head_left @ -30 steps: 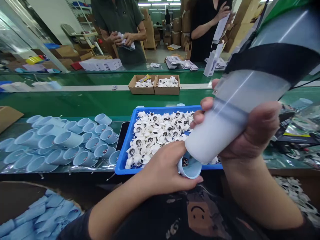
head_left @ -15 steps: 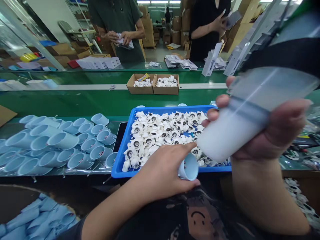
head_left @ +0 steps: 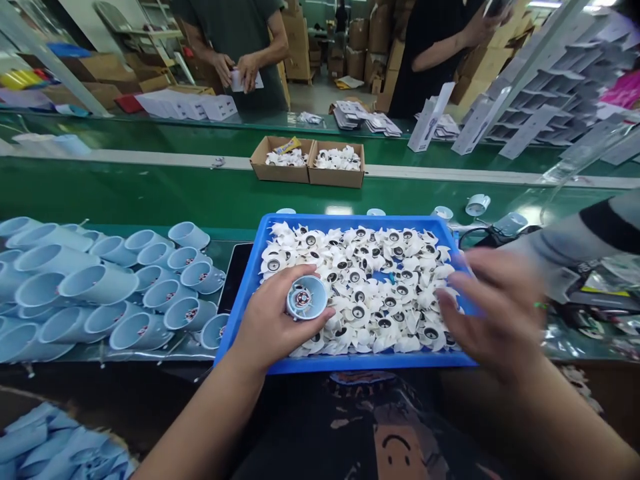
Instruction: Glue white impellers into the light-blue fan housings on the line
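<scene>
My left hand (head_left: 275, 317) is closed around a light blue plastic cylinder housing (head_left: 316, 313), its open end tilted up to show a small motor with copper-red windings inside. It hovers over the left part of a blue tray (head_left: 370, 362), which is full of white fan impellers (head_left: 357, 277) with dark round hubs. Over the tray's right edge is my right hand (head_left: 500, 307), blurred by motion, its thumb and fingers apart and nothing seen between them. Just beyond it, a whitish cylindrical tool (head_left: 555, 247) with a black band lies at the right.
Many similar blue housings (head_left: 100, 283) are stacked on the bench at left; more blue parts (head_left: 55, 443) fill a container below. Two cardboard boxes (head_left: 336, 177) of white parts stand on the green belt (head_left: 200, 193). Two people work opposite, near white boxes (head_left: 190, 105).
My right hand has let go of the whitish cylindrical tool, now lying at the right. My left hand has moved left with the blue housing and turned its opening upward.
</scene>
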Demonstrator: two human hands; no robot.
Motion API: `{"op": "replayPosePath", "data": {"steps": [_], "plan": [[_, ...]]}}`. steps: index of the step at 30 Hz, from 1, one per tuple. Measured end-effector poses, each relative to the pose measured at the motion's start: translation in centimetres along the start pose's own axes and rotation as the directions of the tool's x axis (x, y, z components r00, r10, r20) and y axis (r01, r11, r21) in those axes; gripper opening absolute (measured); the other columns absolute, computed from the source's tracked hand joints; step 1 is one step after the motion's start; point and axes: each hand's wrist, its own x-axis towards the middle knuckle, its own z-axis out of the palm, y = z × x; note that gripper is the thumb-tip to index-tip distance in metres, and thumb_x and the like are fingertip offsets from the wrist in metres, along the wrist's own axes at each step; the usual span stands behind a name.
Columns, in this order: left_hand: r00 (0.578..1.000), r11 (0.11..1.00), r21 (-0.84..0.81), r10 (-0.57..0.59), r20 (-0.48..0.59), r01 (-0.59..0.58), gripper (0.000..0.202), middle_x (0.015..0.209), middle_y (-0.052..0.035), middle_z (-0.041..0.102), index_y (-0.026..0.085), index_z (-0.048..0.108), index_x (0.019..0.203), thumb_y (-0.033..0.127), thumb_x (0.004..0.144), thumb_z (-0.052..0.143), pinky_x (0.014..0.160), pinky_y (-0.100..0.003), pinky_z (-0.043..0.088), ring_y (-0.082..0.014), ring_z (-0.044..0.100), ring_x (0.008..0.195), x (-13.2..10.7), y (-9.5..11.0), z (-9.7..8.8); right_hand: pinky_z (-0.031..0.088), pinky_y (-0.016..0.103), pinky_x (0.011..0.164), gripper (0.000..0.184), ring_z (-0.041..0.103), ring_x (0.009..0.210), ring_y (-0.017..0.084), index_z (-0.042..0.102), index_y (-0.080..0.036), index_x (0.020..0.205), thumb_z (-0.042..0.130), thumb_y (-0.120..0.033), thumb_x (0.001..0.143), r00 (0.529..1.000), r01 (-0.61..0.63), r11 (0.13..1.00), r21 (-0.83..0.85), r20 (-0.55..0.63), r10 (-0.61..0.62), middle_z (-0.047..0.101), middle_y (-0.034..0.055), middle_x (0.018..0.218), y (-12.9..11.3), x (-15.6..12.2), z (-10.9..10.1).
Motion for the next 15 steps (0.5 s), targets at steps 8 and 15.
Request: {"op": "replayPosePath", "data": {"steps": [8, 15], "plan": [[0.997, 0.998, 0.043, 0.031, 0.077, -0.034, 0.051, 0.117, -0.0098, 0.069, 0.021, 0.057, 0.12, 0.044, 0.078, 0.077, 0.093, -0.049, 0.052, -0.03, 0.065, 0.109, -0.4, -0.5, -0.4, 0.048, 0.032, 0.068, 0.009, 0.063, 0.078, 0.021, 0.07, -0.016, 0.091, 0.061, -0.014, 0.09, 0.747, 0.34, 0.88, -0.332, 0.664, -0.038, 0.066, 0.0072, 0.091, 0.5, 5.6, 8.8], [0.999, 0.998, -0.053, 0.023, 0.04, -0.021, 0.051, 0.116, -0.01, 0.069, 0.021, 0.055, 0.118, 0.045, 0.079, 0.076, 0.094, -0.048, 0.053, -0.0279, 0.066, 0.107, -0.6, -0.4, -0.7, 0.05, 0.041, 0.072, 0.01, 0.063, 0.076, 0.026, 0.067, -0.013, 0.094, 0.06, -0.016, 0.087, 0.764, 0.293, 0.857, -0.424, 0.643, 0.056, 0.065, 0.0108, 0.088, -1.7, 6.5, 5.7]]}}
